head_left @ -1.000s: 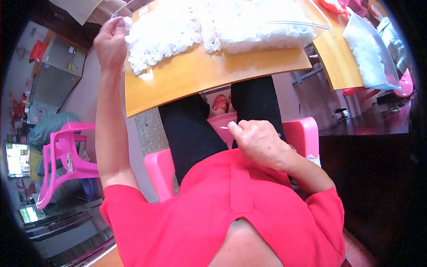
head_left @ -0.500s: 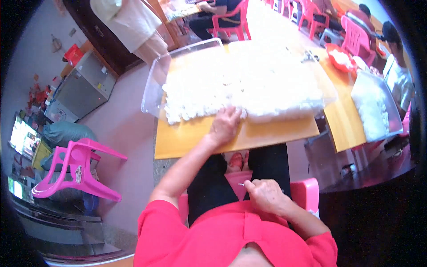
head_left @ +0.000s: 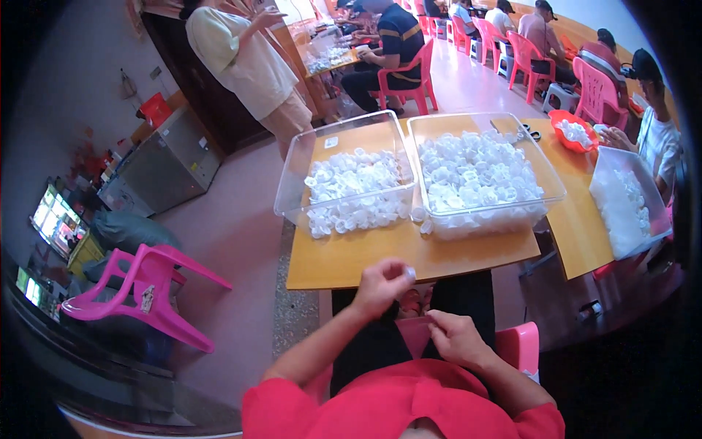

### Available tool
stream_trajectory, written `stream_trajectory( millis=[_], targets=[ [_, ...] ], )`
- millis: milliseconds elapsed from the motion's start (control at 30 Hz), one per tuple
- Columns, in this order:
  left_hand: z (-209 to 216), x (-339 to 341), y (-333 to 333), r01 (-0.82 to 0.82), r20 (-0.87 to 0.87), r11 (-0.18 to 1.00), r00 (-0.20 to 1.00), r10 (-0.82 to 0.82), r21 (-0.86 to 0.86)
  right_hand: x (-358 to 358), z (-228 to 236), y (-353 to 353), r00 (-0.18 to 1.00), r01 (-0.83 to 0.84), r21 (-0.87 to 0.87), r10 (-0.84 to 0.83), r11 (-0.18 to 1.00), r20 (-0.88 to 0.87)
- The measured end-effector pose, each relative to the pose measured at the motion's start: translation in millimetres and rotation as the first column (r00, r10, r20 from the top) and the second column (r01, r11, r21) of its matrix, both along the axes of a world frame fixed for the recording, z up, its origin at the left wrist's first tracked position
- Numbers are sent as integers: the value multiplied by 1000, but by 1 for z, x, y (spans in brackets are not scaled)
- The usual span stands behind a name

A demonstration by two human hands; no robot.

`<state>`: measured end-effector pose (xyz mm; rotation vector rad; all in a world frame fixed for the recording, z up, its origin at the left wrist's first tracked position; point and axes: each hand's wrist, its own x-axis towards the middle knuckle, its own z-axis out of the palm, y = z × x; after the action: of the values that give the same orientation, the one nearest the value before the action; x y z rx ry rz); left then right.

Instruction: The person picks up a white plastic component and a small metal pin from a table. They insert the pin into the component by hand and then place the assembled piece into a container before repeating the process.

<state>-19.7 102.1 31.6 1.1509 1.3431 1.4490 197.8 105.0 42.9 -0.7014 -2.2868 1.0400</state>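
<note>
My left hand (head_left: 382,288) is over the table's front edge, pinching a small white plastic piece (head_left: 409,274) between thumb and fingers. Lower and to the right, above my lap, my right hand (head_left: 459,338) is closed; whatever its fingers hold cannot be made out. Beyond both hands, two clear plastic bins stand side by side on the wooden table. The left bin (head_left: 291,211) and the right bin (head_left: 553,196) contain many small white ring-like plastic parts, with the right one fuller. A loose white piece (head_left: 426,228) lies on the table by the bins' meeting corner.
Black-handled scissors (head_left: 530,133) and a red bowl (head_left: 578,145) of white pieces sit at the table's far right. Another clear bin (head_left: 598,208) is near a seated person there. A pink plastic chair (head_left: 150,293) stands on the left. Several other people are farther back.
My left hand has drawn back from the bins toward my lap, now with a white plastic piece. The thin tip that stuck out of my right hand no longer shows. The view has shifted and darkened.
</note>
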Motion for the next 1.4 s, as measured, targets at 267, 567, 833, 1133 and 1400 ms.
stream_trajectory(
  millis=[267,567,833,1133,1400],
  targets=[
    [-5,40,-80,158,437,988,888,-141,-1,-12,25,-27,986,-27,-523,-62,852,-152],
    [-3,38,-100,100,231,994,969,-89,-38,-18,19,-35,985,-37,-590,-70,806,-157],
    [-5,47,-110,86,197,980,973,-121,178,-16,30,-37,979,-74,-761,-98,645,-179],
    [-9,43,-112,119,266,992,958,-106,-32,-14,21,-37,977,-35,-754,-135,656,-163],
    [-21,27,-107,313,613,949,746,-259,20,-13,-1,-26,982,78,-372,-136,925,-131]
  ],
)
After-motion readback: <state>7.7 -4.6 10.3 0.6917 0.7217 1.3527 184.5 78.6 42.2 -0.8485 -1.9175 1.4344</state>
